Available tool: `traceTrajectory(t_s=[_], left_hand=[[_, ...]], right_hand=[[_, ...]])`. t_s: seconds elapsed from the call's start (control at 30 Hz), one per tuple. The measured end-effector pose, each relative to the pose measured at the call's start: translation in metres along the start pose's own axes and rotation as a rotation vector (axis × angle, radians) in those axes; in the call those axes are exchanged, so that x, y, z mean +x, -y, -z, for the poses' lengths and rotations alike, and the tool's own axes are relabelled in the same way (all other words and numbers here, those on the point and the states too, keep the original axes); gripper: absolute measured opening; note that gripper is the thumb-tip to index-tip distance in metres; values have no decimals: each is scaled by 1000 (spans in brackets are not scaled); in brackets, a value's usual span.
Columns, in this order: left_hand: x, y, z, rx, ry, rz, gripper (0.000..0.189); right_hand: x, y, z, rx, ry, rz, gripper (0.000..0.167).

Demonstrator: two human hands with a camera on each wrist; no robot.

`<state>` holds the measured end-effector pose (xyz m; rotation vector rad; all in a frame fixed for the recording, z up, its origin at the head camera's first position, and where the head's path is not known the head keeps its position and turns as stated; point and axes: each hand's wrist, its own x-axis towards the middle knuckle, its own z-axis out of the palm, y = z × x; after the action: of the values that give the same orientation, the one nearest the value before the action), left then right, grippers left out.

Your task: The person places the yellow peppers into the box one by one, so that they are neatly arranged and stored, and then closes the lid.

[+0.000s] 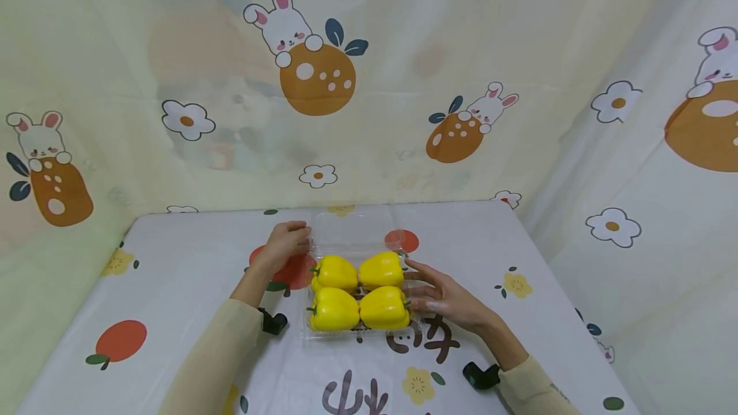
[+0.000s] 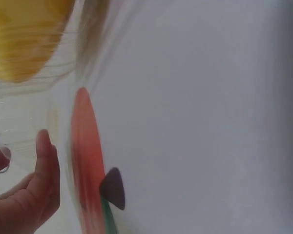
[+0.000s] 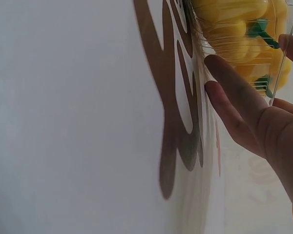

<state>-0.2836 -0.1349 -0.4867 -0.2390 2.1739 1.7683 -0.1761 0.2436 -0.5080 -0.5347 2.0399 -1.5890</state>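
Observation:
A clear plastic clamshell box [image 1: 334,335] stands on the table with its lid [image 1: 352,229] folded back behind it. Several yellow bell peppers [image 1: 385,307] with green stems lie in its base in two rows. My left hand [image 1: 286,240] is at the left edge of the lid; in the left wrist view its fingers [image 2: 45,165] are apart beside the clear plastic. On the other side my right hand [image 1: 446,293] rests with extended fingers against the box's right wall. The right wrist view shows those fingers [image 3: 239,92] along the plastic, next to the peppers' stems.
A white tablecloth [image 1: 190,274] printed with fruit, flowers and lettering covers the table. Behind it hangs a curtain [image 1: 392,133] with rabbits and flowers. Dark wrist devices sit by the left cuff [image 1: 273,323] and the right cuff [image 1: 481,376].

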Motion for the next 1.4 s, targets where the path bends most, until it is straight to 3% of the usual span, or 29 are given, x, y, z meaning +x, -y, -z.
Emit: traceTrajectory(t_s=[0.7, 1.4], left_hand=[[3, 3, 4, 16, -18, 28, 55], [-3, -2, 9, 14, 7, -95, 50]], right_hand=[[3, 1, -1, 2, 6, -5, 83], [2, 0, -1, 3, 11, 8, 83]])
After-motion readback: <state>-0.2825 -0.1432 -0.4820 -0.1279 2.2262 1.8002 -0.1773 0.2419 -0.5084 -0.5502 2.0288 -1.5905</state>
